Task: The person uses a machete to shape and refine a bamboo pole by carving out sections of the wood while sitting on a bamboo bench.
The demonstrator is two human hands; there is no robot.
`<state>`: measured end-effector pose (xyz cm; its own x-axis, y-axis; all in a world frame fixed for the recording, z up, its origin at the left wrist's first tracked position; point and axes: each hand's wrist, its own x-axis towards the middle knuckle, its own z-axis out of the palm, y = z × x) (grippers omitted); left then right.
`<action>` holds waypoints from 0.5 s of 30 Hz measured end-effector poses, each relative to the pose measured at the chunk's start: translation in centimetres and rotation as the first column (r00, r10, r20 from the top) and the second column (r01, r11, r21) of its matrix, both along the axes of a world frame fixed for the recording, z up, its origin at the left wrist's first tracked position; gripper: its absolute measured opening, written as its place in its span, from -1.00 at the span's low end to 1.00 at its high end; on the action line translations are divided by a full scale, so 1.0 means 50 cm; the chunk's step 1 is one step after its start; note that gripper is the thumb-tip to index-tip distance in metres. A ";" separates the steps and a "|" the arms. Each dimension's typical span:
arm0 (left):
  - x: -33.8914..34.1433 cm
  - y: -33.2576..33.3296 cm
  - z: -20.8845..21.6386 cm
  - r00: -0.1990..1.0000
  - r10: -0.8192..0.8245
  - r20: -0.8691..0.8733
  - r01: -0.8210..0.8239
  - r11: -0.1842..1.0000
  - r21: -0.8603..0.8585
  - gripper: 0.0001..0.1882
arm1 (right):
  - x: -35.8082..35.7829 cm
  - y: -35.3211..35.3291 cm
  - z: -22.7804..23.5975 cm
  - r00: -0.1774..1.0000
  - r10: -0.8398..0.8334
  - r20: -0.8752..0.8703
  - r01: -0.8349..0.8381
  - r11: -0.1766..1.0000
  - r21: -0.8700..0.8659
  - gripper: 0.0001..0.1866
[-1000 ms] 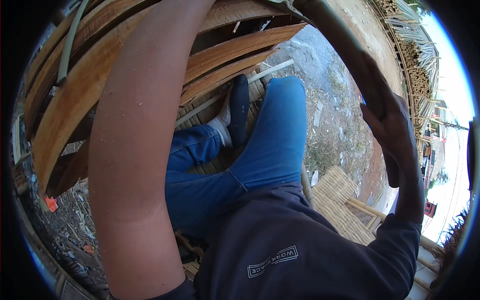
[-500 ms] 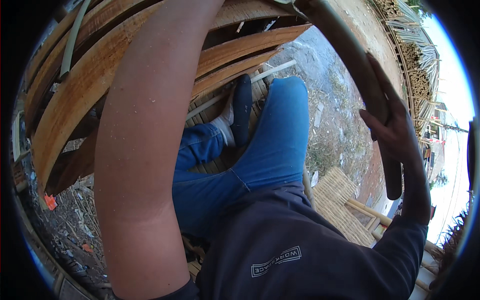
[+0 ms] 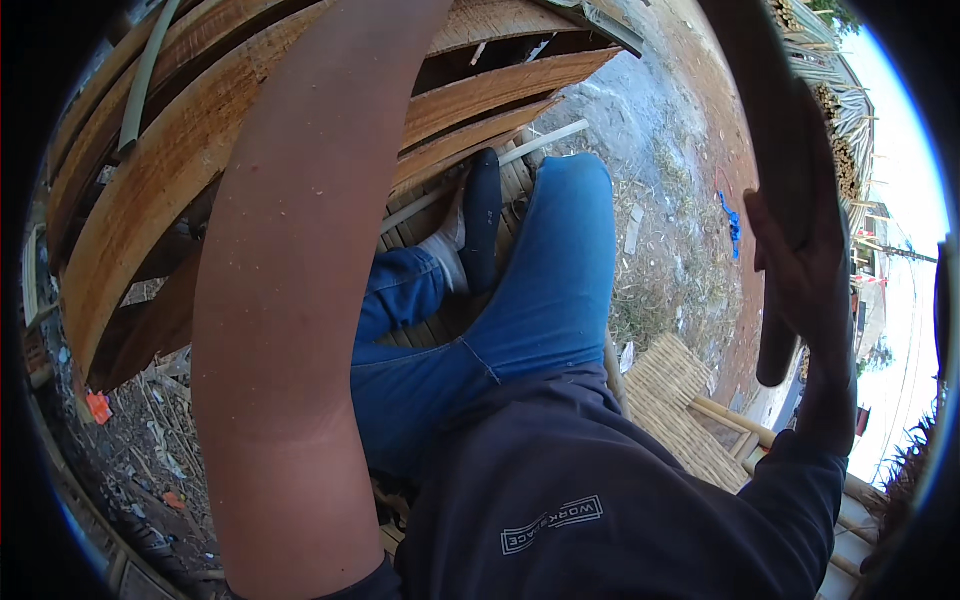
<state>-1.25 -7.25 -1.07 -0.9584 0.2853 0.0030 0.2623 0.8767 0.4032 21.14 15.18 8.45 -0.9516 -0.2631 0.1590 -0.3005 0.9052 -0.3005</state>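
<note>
My right hand (image 3: 810,250) is wrapped round a long, dark, rounded bar (image 3: 755,80) at the right side, the thumb lying across it. The bar's blunt lower end sticks out below the palm, and its upper end runs out past the top edge. My left arm (image 3: 290,260) reaches up across the left half of the view. Its hand lies beyond the top edge, so its fingers do not show. Beside that arm, long curved-looking brown wooden boards (image 3: 510,85) are stacked. A grey strip (image 3: 605,25) lies at the boards' top end.
My jeans-clad legs (image 3: 560,260) and a dark-socked foot (image 3: 484,220) rest on a slatted surface. A woven mat (image 3: 665,385) is at the right, with a blue scrap (image 3: 731,225) on the ground beyond. Bundled poles (image 3: 840,140) stand far right; litter (image 3: 170,440) covers the lower left.
The bar has swung right and looks larger, with my right hand still round it. The grey strip and blue scrap now show more fully. My left arm has barely moved.
</note>
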 end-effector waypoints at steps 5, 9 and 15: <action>-0.005 0.004 -0.005 1.000 -0.020 -0.004 0.019 0.999 -0.050 -0.28 | -0.012 -0.009 -0.013 0.908 -0.296 0.296 0.205 0.930 0.304 -0.14; -0.003 0.004 -0.001 0.999 -0.032 0.011 0.032 0.999 -0.036 -0.28 | -0.011 0.053 -0.020 0.981 -0.097 0.169 0.048 0.961 0.273 -0.14; 0.008 0.001 -0.008 1.000 0.001 -0.029 -0.001 1.000 0.002 -0.28 | 0.007 0.045 -0.032 0.990 -0.008 -0.142 0.049 0.958 0.283 -0.17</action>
